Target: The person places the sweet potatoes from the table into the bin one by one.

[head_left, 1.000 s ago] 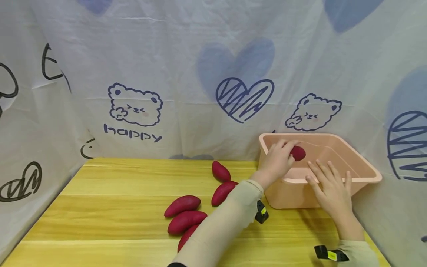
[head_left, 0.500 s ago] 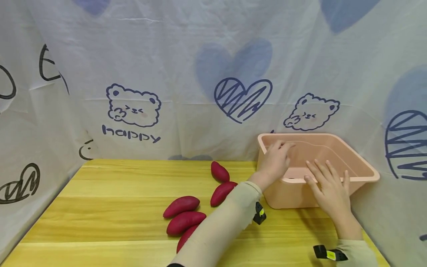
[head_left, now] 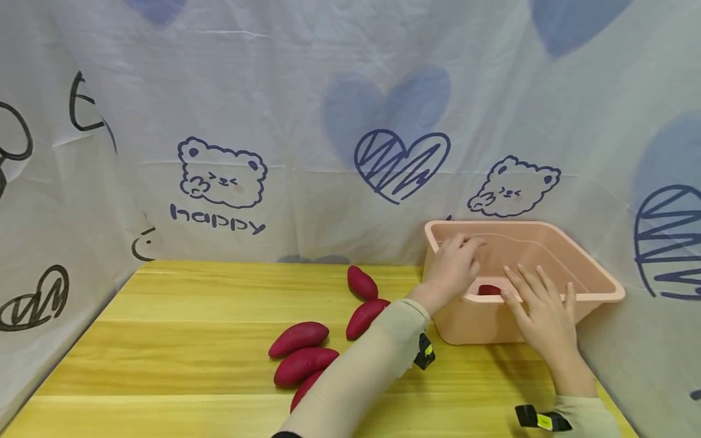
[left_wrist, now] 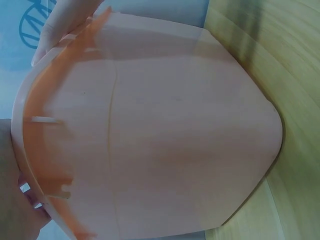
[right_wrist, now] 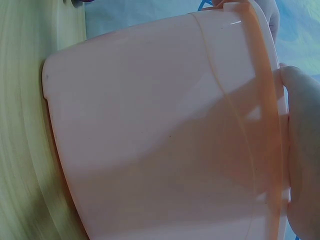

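A pink plastic bin (head_left: 482, 321) stands at the right of the table. Over its left part is my left hand (head_left: 452, 265), fingers loosely bent, holding nothing that I can see. Below it, one red-purple sweet potato (head_left: 489, 290) lies in the bin, partly hidden by the front rim. My right hand (head_left: 547, 316) rests at the front rim with its fingers spread and extended over the edge. In the left wrist view the bin's outer wall (left_wrist: 175, 125) fills most of the picture; the right wrist view shows mainly its wall (right_wrist: 140, 110) too.
Left of the bin, two sweet potatoes, one farther back (head_left: 362, 283) and one nearer (head_left: 366, 319), lie on the wooden table (head_left: 181, 340). Three more (head_left: 299, 339) lie further left, one partly covered by my left sleeve (head_left: 358, 371). A printed cloth (head_left: 306, 201) hangs behind.
One second ago my left hand held a sweet potato above the bin. It has let go, and the sweet potato now lies inside. The right hand has stayed at the rim.
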`<act>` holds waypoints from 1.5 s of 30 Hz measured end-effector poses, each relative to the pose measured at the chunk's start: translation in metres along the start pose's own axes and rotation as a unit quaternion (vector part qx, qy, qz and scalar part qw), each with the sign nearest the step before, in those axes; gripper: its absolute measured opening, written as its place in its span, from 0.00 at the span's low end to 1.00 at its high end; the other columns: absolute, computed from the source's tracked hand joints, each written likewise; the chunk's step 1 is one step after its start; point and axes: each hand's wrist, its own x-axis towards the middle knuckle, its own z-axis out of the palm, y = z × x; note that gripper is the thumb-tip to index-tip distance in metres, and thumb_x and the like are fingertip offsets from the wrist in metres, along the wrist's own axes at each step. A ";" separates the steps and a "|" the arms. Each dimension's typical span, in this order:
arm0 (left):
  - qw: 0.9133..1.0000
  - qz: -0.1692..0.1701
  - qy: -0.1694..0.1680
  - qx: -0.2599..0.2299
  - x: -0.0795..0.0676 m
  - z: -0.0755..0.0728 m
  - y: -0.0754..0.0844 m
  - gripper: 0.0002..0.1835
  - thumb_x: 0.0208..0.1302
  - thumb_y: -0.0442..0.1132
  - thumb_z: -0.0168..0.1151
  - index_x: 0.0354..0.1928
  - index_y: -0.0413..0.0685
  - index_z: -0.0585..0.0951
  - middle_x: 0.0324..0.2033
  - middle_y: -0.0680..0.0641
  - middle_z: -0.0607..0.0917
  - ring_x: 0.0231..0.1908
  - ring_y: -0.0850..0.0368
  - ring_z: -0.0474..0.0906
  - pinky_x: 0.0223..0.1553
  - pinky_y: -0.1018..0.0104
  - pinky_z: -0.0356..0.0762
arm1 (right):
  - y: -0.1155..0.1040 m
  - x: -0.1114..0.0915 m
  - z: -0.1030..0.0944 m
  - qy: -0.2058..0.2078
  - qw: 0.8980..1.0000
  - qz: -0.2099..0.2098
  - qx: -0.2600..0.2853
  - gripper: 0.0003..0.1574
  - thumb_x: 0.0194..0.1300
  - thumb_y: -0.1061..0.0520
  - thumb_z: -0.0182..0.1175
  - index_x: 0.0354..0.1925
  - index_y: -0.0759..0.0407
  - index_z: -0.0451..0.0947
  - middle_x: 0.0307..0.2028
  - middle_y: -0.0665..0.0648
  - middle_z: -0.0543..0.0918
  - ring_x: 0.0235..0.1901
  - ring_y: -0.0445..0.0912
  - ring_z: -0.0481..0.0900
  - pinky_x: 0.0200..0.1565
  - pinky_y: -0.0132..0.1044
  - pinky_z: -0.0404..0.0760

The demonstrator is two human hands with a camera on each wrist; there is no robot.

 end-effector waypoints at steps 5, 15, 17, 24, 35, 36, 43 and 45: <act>0.999 0.011 0.007 0.050 -0.001 -0.002 -0.001 0.19 0.70 0.47 0.56 0.62 0.62 0.76 0.55 0.57 0.80 0.54 0.61 0.77 0.57 0.70 0.72 | 0.000 0.000 0.000 0.001 1.000 0.001 0.001 0.33 0.75 0.37 0.41 0.73 0.42 0.60 0.70 0.63 0.66 0.75 0.58 0.50 0.70 0.67 0.28; 0.993 -0.019 -0.043 0.104 -0.006 -0.006 -0.003 0.20 0.71 0.57 0.51 0.62 0.71 0.73 0.58 0.62 0.78 0.56 0.60 0.74 0.56 0.61 0.71 | 0.001 -0.001 0.002 -0.002 1.000 0.000 -0.002 0.34 0.74 0.36 0.41 0.72 0.44 0.62 0.69 0.64 0.67 0.74 0.59 0.50 0.70 0.67 0.28; 0.992 -0.021 -0.050 0.110 -0.007 -0.008 -0.003 0.20 0.71 0.58 0.50 0.62 0.71 0.73 0.59 0.62 0.78 0.56 0.60 0.74 0.57 0.60 0.71 | 0.001 -0.001 0.002 -0.001 1.000 0.000 -0.001 0.33 0.74 0.36 0.41 0.71 0.44 0.63 0.69 0.64 0.67 0.74 0.59 0.50 0.70 0.67 0.28; 0.988 -0.022 -0.087 0.123 -0.011 -0.014 -0.009 0.22 0.71 0.63 0.45 0.61 0.72 0.73 0.59 0.61 0.76 0.60 0.59 0.71 0.59 0.56 0.68 | 0.000 -0.001 0.002 0.000 1.000 0.003 -0.001 0.33 0.74 0.36 0.41 0.71 0.44 0.63 0.69 0.63 0.67 0.74 0.59 0.51 0.70 0.67 0.28; 0.986 -0.012 -0.090 0.138 -0.019 -0.033 -0.019 0.25 0.68 0.69 0.41 0.58 0.71 0.75 0.56 0.60 0.77 0.58 0.60 0.71 0.55 0.57 0.70 | 0.001 0.000 0.001 0.002 1.000 0.002 0.001 0.33 0.75 0.37 0.41 0.73 0.43 0.60 0.69 0.63 0.67 0.75 0.59 0.49 0.70 0.67 0.27; 0.987 -0.009 -0.086 0.138 -0.020 -0.036 -0.021 0.25 0.68 0.69 0.42 0.58 0.71 0.75 0.56 0.60 0.77 0.58 0.60 0.71 0.55 0.57 0.70 | 0.001 0.000 0.002 0.003 1.000 0.002 0.001 0.33 0.75 0.37 0.41 0.73 0.42 0.60 0.69 0.63 0.67 0.75 0.59 0.49 0.70 0.67 0.27; 0.989 0.006 -0.064 0.135 -0.032 -0.047 -0.035 0.26 0.68 0.69 0.44 0.60 0.70 0.75 0.55 0.59 0.77 0.54 0.57 0.74 0.52 0.57 0.71 | 0.001 0.000 0.001 0.002 1.000 -0.003 0.003 0.33 0.74 0.38 0.42 0.73 0.41 0.59 0.69 0.64 0.66 0.75 0.59 0.49 0.70 0.66 0.26; 0.989 0.011 -0.056 0.139 -0.035 -0.051 -0.039 0.26 0.68 0.69 0.44 0.60 0.69 0.75 0.55 0.58 0.77 0.53 0.57 0.74 0.51 0.57 0.71 | 0.001 0.000 0.001 0.002 1.000 -0.004 0.005 0.33 0.74 0.38 0.42 0.73 0.41 0.59 0.69 0.64 0.66 0.75 0.59 0.49 0.70 0.66 0.25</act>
